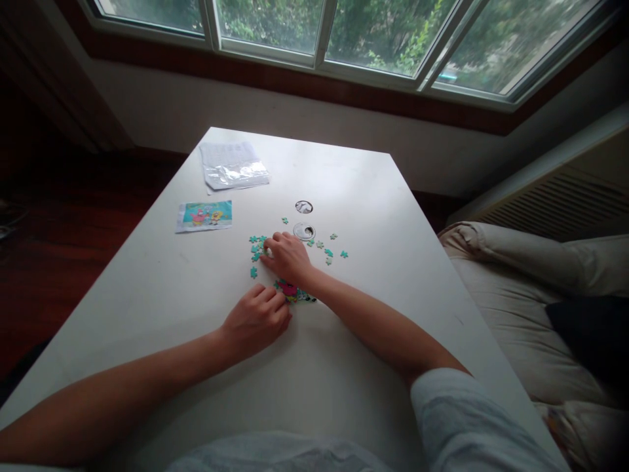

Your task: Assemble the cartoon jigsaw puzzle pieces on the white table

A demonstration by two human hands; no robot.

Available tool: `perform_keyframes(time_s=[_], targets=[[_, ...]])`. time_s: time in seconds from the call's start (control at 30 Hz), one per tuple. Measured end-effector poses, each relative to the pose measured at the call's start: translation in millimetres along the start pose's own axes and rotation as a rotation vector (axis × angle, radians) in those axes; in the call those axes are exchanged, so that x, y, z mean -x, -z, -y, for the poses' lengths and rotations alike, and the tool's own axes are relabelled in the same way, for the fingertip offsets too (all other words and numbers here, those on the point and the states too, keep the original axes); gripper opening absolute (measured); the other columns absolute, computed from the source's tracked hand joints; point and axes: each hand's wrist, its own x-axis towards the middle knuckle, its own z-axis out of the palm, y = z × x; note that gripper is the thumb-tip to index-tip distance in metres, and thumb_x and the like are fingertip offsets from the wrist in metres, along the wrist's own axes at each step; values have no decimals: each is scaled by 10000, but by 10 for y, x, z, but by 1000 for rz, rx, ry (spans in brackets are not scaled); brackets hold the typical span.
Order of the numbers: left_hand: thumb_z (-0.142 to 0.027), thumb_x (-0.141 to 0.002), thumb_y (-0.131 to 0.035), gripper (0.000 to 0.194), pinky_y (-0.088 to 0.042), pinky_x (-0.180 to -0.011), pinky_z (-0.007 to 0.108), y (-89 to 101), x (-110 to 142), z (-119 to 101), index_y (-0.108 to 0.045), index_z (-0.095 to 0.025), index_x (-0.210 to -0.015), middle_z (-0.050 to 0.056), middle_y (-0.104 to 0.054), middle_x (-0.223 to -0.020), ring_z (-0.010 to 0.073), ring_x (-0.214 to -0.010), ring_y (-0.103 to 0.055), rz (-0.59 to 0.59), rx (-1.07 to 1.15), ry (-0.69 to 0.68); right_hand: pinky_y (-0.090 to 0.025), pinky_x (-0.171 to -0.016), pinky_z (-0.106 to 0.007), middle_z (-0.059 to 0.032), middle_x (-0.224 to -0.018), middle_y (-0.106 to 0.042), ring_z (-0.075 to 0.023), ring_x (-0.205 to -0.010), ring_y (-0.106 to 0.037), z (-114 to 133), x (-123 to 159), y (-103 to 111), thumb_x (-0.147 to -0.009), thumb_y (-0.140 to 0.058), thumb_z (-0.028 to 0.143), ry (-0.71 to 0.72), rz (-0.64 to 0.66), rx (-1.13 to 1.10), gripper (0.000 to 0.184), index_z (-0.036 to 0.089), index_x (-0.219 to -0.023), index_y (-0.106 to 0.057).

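I have a smooth white counter (378, 210) on my feed. The left hand (259, 316) curls by a pink, multicoloured jigsaw patch (289, 288); the right hand (287, 259) bends over small teal jigsaw pieces (254, 257) beyond it. I cannot tell whether either grip holds anything. I judge piece-picking is in hand, calling for a precise fingertip pinch.

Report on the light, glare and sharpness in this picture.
Head view: daylight comes through the window, while the floor at left sinks into darkness; head view: the clear plastic glares white; head view: puzzle pieces by the right hand look small and soft, their fine print unreadable.
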Motion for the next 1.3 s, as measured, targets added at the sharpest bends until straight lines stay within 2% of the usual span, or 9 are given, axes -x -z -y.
perform_keyframes(time_s=[0.23, 0.43, 0.57, 0.8, 0.97, 1.1, 1.3], targets=[[-175, -969, -521, 251, -361, -671, 393, -59, 58, 52, -590, -191, -728, 41, -614, -780, 207, -758, -550, -23, 18, -18, -391, -870, -390, -115, -1109, -651, -277, -1060, -526, 83, -60, 0, -966, -585, 309, -4, 52, 79, 166, 205, -1065, -666], [-182, -973, -517, 243, -363, -682, 390, -43, 57, 45, -591, -187, -741, 44, -622, -788, 209, -762, -557, -11, 17, -8, -376, -882, -427, -128, -1122, -642, -295, -1068, -518, 46, -68, 8, -969, -552, 249, -11, 24, 149, 150, 183, -1052, -657], [-178, -969, -523, 242, -359, -684, 391, -22, 51, 45, -577, -189, -733, 48, -625, -791, 207, -763, -560, -7, 21, -8, -375, -888, -417, -120, -1127, -645, -292, -1077, -521, -24, -74, 23, -959, -580, 269, -5, 36, 107, 166, 200, -1088, -659], [-170, -964, -525, 226, -357, -682, 384, -6, 41, 44, -575, -187, -744, 44, -625, -795, 204, -761, -562, 12, 33, -13, -377, -881, -370, -80, -1137, -631, -258, -1076, -532, -181, -140, 12, -908, -646, 287, 116, 105, 8, 165, 218, -1056, -663], [-168, -953, -540, 209, -358, -685, 378, 5, 42, 42, -575, -185, -748, 48, -622, -798, 203, -765, -560, 20, 39, -12, -367, -895, -361, -84, -1141, -628, -252, -1080, -528, -190, -159, 16, -904, -637, 270, 136, 138, -20, 145, 212, -1035, -661], [-185, -961, -530, 200, -360, -694, 377, 4, 43, 47, -575, -187, -766, 45, -625, -812, 206, -770, -563, 36, 38, -6, -364, -898, -367, -83, -1132, -632, -258, -1078, -535, -160, -142, -6, -909, -632, 270, 105, 88, 1, 147, 214, -1043, -655], [-179, -961, -523, 208, -361, -689, 376, -21, 56, 52, -559, -192, -756, 43, -619, -804, 201, -756, -555, 12, 39, -10, -355, -919, -365, -75, -1130, -642, -253, -1077, -538, -174, -63, -72, -945, -624, 318, 26, 1, -24, 244, 233, -1174, -639]])
